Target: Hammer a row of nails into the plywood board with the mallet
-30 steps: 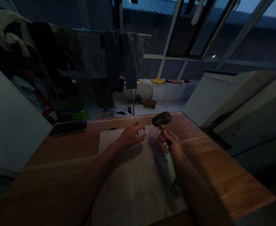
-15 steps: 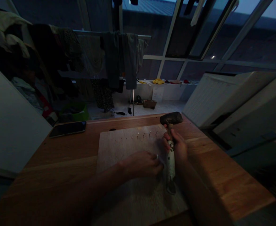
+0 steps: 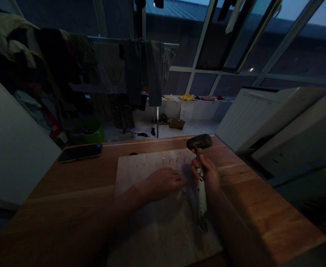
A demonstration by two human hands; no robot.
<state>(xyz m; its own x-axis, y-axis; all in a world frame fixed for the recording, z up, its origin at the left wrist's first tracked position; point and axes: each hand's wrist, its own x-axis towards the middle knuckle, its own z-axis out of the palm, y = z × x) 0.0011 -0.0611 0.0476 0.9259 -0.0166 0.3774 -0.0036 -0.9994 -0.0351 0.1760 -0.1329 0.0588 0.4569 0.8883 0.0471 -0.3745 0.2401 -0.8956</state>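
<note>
My right hand (image 3: 209, 172) is wrapped round the upper handle of a hammer (image 3: 199, 142) with a thick dark head and a whitish, worn grip. Its head points away from me, over the far right corner of a pale wooden board (image 3: 132, 181). My left hand (image 3: 165, 182) hovers over the middle of the board, fingers curled together. A small light spot shows under its fingertips, too blurred to name. Several thin nails (image 3: 163, 161) stand upright in a row near the board's far edge. Left of them, small dark dots continue the row.
The board lies on a wooden table (image 3: 243, 196). A phone (image 3: 80, 152) rests at the table's far left, and a small dark round thing (image 3: 133, 153) touches the board's far edge. Beyond are a green basket (image 3: 94, 132), hanging clothes (image 3: 135, 70) and a white appliance (image 3: 252, 115).
My left hand has moved a little up and to the left, away from the hammer's handle. The hammer in my right hand has shifted slightly left.
</note>
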